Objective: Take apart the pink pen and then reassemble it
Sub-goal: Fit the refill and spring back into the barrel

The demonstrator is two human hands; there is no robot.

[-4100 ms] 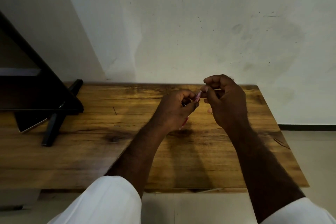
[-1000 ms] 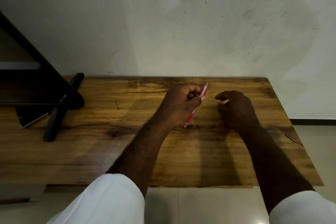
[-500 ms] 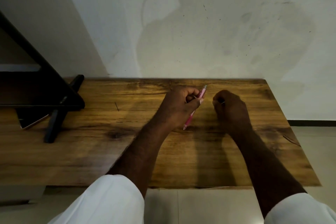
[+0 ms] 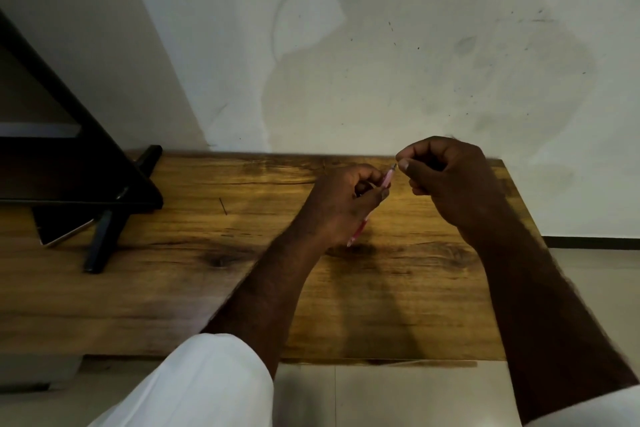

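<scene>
My left hand (image 4: 341, 204) grips the pink pen (image 4: 388, 180) around its middle, held tilted above the wooden table (image 4: 242, 274). The pen's upper end points up and right; its lower tip shows below my palm. My right hand (image 4: 450, 184) is raised next to the pen's upper end, thumb and forefinger pinched together right at it. Whatever small part sits between those fingers is too small to make out.
A black stand with slanted legs (image 4: 104, 191) occupies the table's left side, with a phone (image 4: 65, 232) lying under it. The wall runs directly behind the table. The table's right edge lies just past my right forearm, with tiled floor beyond.
My right hand has lifted off the table surface and come up to the pen's upper end, fingers pinched. My left hand keeps the pen in about the same place.
</scene>
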